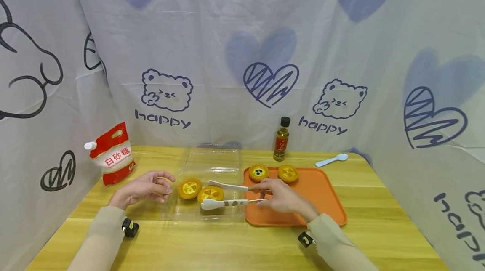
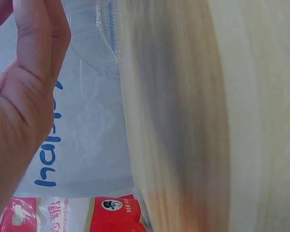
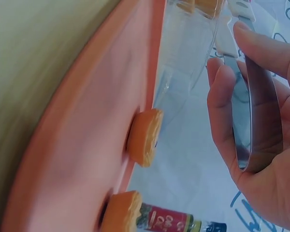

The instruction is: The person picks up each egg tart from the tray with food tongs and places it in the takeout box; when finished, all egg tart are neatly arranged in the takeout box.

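My right hand (image 1: 282, 196) holds a pair of tongs (image 1: 227, 204) with white tips and a metal bend, gripping it between thumb and fingers. The tongs' spread tips lie either side of an egg tart (image 1: 210, 194) in a clear plastic container (image 1: 212, 166); whether they touch it I cannot tell. A second egg tart (image 1: 189, 189) sits to its left. By the container's left edge, my left hand (image 1: 145, 187) hovers with loosely bent fingers and holds nothing. On the orange tray (image 1: 310, 203) are a tart with dark berries (image 1: 259, 172) and a plain-topped tart (image 1: 288, 174).
A red and white sugar bag (image 1: 115, 155) with a white cap stands at the back left. Behind the tray is a small dark-capped bottle (image 1: 281, 140). A pale blue spoon (image 1: 331, 160) lies at the back right. Printed cloth (image 1: 216, 52) hangs around the table.
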A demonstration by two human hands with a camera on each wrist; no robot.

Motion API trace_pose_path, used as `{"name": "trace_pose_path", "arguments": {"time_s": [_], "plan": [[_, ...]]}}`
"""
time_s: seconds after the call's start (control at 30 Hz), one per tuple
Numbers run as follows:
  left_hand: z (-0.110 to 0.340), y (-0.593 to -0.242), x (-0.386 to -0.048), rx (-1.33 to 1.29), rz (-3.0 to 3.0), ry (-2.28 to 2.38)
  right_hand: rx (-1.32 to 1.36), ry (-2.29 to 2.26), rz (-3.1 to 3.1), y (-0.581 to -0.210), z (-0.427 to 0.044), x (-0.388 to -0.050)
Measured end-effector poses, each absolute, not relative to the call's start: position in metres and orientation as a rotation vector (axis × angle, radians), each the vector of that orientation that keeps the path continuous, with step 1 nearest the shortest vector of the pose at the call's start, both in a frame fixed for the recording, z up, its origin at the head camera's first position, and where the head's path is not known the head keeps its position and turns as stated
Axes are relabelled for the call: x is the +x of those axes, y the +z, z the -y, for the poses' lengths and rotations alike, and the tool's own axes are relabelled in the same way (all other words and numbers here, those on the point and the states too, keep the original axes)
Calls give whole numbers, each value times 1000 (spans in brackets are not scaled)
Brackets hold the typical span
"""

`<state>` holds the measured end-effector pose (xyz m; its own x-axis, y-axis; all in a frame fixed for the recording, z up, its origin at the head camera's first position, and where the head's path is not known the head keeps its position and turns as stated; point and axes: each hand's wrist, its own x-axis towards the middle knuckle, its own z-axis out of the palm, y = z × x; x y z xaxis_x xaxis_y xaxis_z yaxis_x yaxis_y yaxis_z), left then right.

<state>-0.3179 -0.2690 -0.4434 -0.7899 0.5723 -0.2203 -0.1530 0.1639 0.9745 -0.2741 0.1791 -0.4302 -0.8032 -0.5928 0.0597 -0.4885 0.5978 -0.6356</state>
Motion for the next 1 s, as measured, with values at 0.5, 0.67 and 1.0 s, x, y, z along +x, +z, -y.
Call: {"name": "trace_pose_path", "arguments": {"time_s": [0.5,0.67,1.0], "plan": [[270,-442,-317,398,-1892,1677,-1051,-781,-2684,-421,-153,-274],[269,-444,-318,399,-1897,1672,-1073,-751,-2684,-419,-149,-274],[269,-443,-317,414,-1890,1675,-1103,-715,-2692,-417,-139,-275]]}}
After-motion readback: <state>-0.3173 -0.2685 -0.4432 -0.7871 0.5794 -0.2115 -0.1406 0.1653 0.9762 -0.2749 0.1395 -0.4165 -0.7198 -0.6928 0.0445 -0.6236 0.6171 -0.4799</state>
